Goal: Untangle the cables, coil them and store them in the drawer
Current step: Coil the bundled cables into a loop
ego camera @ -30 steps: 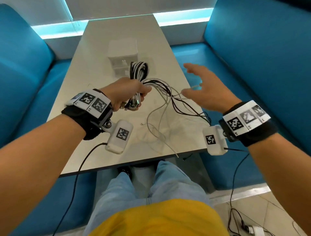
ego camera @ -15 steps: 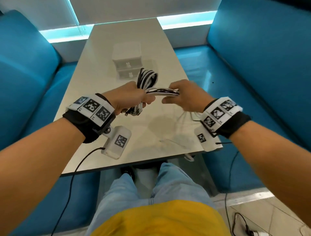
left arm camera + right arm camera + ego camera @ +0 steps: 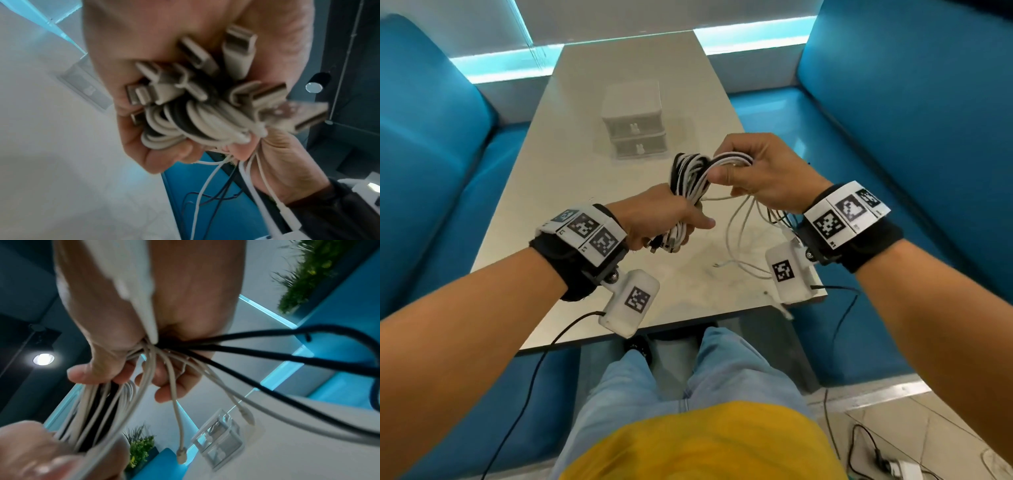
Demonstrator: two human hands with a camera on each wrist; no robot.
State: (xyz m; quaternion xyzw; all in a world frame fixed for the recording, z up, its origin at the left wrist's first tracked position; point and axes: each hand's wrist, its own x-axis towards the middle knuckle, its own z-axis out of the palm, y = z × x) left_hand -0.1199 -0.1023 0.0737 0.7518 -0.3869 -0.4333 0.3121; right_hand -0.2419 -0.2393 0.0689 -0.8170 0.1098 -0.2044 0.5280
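A bundle of white and black cables (image 3: 690,176) is held above the table between both hands. My left hand (image 3: 664,219) grips the bundle's lower end, where several plugs (image 3: 205,81) stick out of the fist. My right hand (image 3: 753,171) grips the strands arching over the coil's top (image 3: 148,353). Loose white and dark cable tails (image 3: 739,240) hang from the right hand down onto the table. The small white two-drawer box (image 3: 633,120) stands mid-table beyond the hands, both drawers closed.
The pale table (image 3: 571,171) runs between two blue benches (image 3: 431,144). Its near edge lies just above my knees (image 3: 671,370). A power strip with cords (image 3: 893,469) lies on the floor at lower right.
My right hand, open and apart a second ago, closed on the loose strands, then carried them up and over the coil. The left hand kept its grip on the bundle.
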